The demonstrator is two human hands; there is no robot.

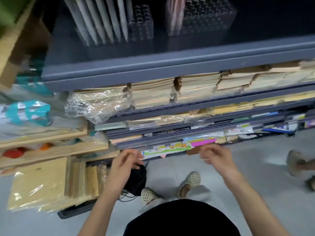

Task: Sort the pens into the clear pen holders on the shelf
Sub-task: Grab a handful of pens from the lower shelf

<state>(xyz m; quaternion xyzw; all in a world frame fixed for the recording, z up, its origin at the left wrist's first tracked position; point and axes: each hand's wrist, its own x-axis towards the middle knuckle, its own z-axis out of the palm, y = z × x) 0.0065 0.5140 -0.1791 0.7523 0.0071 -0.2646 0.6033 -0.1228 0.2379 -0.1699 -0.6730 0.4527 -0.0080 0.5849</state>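
Note:
Two clear pen holders stand on the dark top shelf. The left holder (109, 23) carries grey-white pens and a block of black pens. The right holder (201, 16) carries pink pens and many black caps. Far below them, in front of the lowest shelf edges, my left hand (125, 163) curls its fingers at the top of a black drawstring pouch (137, 180) that hangs under it. My right hand (217, 157) hovers to the right with curled fingers. It is motion-blurred, and a thin pale streak shows at its fingertips, but I cannot make out a pen.
The grey shelf front (170, 65) juts out above stacks of wrapped paper pads (153, 92) and stickers. Wooden racks with boards (42, 181) stand at the left. My feet in pale clogs (189, 182) are on the grey floor. Another person's shoe (296, 160) is at the right.

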